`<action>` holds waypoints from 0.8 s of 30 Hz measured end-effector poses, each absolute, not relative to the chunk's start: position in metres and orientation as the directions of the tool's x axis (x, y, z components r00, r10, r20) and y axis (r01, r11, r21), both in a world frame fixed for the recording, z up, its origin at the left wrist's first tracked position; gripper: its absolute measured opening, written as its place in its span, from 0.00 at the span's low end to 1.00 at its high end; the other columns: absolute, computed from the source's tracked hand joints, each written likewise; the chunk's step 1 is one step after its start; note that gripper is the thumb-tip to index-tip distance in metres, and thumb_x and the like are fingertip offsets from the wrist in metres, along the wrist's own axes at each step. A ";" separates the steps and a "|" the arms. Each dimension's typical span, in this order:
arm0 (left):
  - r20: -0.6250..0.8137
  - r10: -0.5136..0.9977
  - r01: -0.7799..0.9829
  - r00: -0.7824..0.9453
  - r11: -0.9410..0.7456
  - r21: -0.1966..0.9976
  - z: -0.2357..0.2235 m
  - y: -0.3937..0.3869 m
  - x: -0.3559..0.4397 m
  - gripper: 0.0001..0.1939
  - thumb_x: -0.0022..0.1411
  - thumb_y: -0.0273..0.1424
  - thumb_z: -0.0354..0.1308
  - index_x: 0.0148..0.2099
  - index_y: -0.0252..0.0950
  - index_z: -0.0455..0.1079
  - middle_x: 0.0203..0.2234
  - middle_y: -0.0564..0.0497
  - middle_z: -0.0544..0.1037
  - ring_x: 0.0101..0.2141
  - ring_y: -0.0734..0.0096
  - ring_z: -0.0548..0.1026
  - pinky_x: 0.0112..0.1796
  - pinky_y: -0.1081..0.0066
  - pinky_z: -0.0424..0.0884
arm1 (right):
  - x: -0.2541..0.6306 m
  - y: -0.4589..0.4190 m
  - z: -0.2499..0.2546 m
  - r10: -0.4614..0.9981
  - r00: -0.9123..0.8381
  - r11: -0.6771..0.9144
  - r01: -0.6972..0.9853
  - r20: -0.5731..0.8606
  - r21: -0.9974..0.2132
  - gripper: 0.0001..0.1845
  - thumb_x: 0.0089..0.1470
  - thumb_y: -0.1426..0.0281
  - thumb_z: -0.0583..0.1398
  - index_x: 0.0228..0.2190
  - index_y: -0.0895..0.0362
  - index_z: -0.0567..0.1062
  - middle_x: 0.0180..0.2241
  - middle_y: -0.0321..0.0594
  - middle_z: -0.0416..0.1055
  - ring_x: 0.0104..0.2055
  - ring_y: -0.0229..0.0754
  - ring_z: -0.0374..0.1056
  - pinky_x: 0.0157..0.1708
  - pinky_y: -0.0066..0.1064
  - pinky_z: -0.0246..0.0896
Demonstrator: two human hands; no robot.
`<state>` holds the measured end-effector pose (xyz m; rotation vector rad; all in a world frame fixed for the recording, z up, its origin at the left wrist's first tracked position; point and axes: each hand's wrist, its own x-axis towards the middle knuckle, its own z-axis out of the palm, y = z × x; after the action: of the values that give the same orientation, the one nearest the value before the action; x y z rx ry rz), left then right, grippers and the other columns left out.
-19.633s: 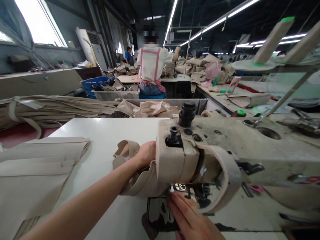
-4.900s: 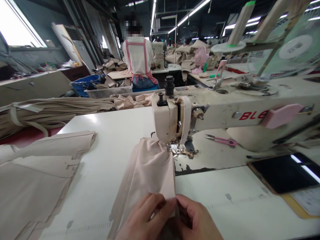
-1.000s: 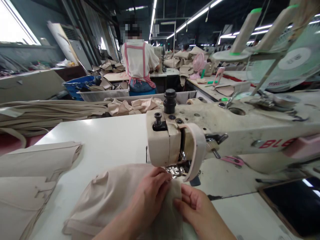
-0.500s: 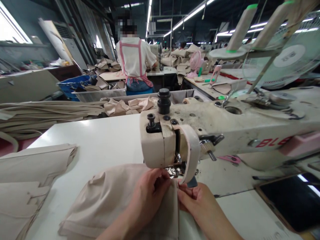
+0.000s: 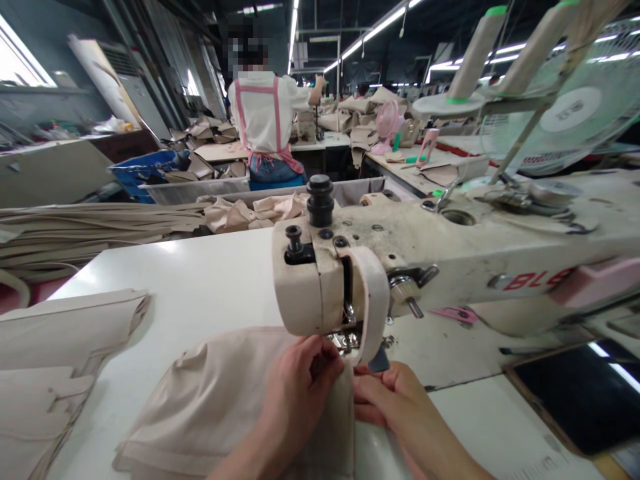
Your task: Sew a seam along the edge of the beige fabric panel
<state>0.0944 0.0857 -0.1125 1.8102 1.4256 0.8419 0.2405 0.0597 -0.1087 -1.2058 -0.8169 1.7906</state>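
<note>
A beige fabric piece [image 5: 215, 407] lies on the white table [image 5: 200, 287] in front of the cream sewing machine [image 5: 410, 260]. My left hand [image 5: 300, 387] is curled on the fabric's edge right below the machine head, fingers pinched by the presser foot [image 5: 345, 341]. My right hand [image 5: 393, 400] sits just to the right of that edge, fingers closed on the same fabric. Both hands meet at the fabric's fold, close under the needle.
A stack of beige cut pieces [image 5: 55, 353] lies at the left. Long beige strips [image 5: 90, 230] pile behind the table. Pink snips [image 5: 453, 313] and a dark phone [image 5: 580, 393] rest at the right. A person in a pink apron [image 5: 265, 127] works ahead.
Both hands have crept slightly toward the presser foot with the fabric edge. The view has shifted a little to the right. The person ahead has raised an arm.
</note>
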 end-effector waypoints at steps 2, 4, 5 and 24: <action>0.086 0.982 0.555 0.166 -0.165 0.815 -0.114 0.085 0.093 0.04 0.59 0.28 0.57 0.32 0.36 0.69 0.27 0.52 0.74 0.26 0.70 0.70 0.28 0.73 0.64 | 0.239 0.059 -0.107 0.891 -0.198 -0.448 -0.228 -0.410 -0.864 0.14 0.46 0.63 0.67 0.33 0.59 0.79 0.23 0.34 0.75 0.27 0.39 0.71 0.33 0.30 0.70; 0.088 0.980 0.565 0.179 -0.176 0.806 -0.113 0.086 0.089 0.04 0.60 0.30 0.57 0.33 0.36 0.69 0.30 0.51 0.75 0.26 0.71 0.70 0.28 0.73 0.64 | 0.238 0.059 -0.108 0.896 -0.187 -0.437 -0.205 -0.403 -0.876 0.14 0.46 0.62 0.67 0.34 0.59 0.78 0.24 0.34 0.76 0.27 0.39 0.72 0.32 0.29 0.70; 0.089 0.973 0.562 0.213 -0.196 0.804 -0.112 0.088 0.085 0.04 0.61 0.31 0.56 0.34 0.36 0.69 0.30 0.51 0.75 0.27 0.71 0.71 0.29 0.73 0.65 | 0.238 0.059 -0.108 0.896 -0.190 -0.435 -0.203 -0.401 -0.877 0.14 0.46 0.62 0.66 0.33 0.58 0.78 0.24 0.35 0.76 0.27 0.39 0.72 0.31 0.29 0.69; 0.035 0.967 0.791 0.254 -0.228 0.567 -0.102 0.124 0.078 0.07 0.51 0.21 0.53 0.24 0.32 0.70 0.20 0.48 0.75 0.24 0.68 0.70 0.27 0.72 0.60 | 0.243 0.053 -0.123 0.840 -0.436 0.542 0.666 0.323 -0.512 0.26 0.54 0.81 0.52 0.55 0.60 0.68 0.56 0.50 0.67 0.57 0.53 0.63 0.56 0.49 0.62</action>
<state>0.0777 0.1236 -0.1016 2.0938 1.5968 0.5373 0.2429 0.0530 -0.1230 -1.2135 -2.2343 0.4188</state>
